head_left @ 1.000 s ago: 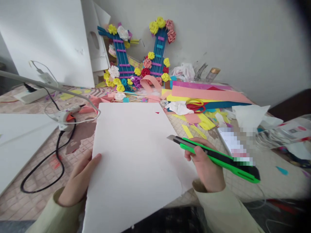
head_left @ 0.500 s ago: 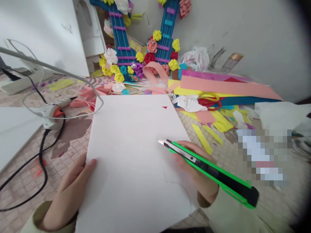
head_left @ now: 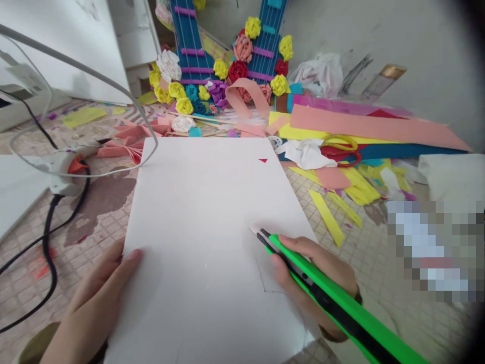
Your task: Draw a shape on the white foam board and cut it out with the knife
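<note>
A white board [head_left: 197,212] lies in front of me, with a thin curved line or cut near its lower right and a small red paper triangle [head_left: 262,160] on its upper right. My left hand [head_left: 102,288] grips the board's left edge, thumb on top and fingers underneath. In my right hand [head_left: 318,273] is a green and black utility knife [head_left: 322,283], pinched near its front end. Its blade points up and left, close above or touching the board; I cannot tell which. The knife's rear end runs out of view at the bottom.
Yellow-and-red scissors [head_left: 343,149] lie among coloured paper strips [head_left: 371,126] at the back right. Two blue paper guitars [head_left: 195,45] with paper flowers lean at the back. A white cable [head_left: 113,91] loops over the board's upper left corner, beside a power strip [head_left: 62,172].
The view has shifted, coming closer to the board. The knife has turned in my right hand, its rear end swinging down. My left hand keeps its hold on the board's edge.
</note>
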`<state>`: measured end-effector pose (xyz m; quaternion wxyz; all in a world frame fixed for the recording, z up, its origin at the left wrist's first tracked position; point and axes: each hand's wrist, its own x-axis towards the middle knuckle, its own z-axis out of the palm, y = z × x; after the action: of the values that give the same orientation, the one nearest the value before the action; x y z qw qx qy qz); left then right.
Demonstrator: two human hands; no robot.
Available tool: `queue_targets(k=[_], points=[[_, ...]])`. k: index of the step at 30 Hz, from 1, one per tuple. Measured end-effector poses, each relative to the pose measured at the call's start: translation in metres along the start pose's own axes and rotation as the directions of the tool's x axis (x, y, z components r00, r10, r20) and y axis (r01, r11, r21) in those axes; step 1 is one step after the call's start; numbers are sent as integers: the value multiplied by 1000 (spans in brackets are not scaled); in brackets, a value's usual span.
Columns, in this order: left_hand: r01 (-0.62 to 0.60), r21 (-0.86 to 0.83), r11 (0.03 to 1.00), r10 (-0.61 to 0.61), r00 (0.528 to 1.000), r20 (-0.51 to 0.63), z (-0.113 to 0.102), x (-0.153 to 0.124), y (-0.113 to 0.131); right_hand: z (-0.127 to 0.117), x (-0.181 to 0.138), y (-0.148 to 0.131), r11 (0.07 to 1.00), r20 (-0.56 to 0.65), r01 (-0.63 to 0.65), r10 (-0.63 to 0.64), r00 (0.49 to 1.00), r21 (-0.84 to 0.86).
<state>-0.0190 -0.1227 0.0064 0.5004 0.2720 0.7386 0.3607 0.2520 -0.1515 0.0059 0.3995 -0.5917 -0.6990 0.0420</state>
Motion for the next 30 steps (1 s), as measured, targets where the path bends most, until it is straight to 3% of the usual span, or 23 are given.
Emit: queue_targets(k=[6, 15, 22, 28, 30], points=[[15, 34, 999, -15, 1000, 12, -2, 1, -2, 0, 0, 1, 999, 48, 19, -18, 999, -28], [-9, -18, 1000, 9, 1000, -12, 1, -2, 1, 1, 3, -4, 995, 38, 90, -89, 995, -47], [-17, -20, 1000, 18, 999, 38, -2, -1, -2, 1, 10, -9, 981, -6, 195, -195, 981, -6], [108, 9, 994, -108, 991, 78, -10, 8, -4, 1, 14, -11, 954, -28, 299, -300, 954, -23], [99, 0, 995, -99, 994, 54, -10, 9, -3, 2, 14, -11, 954, -36, 298, -299, 954, -32]])
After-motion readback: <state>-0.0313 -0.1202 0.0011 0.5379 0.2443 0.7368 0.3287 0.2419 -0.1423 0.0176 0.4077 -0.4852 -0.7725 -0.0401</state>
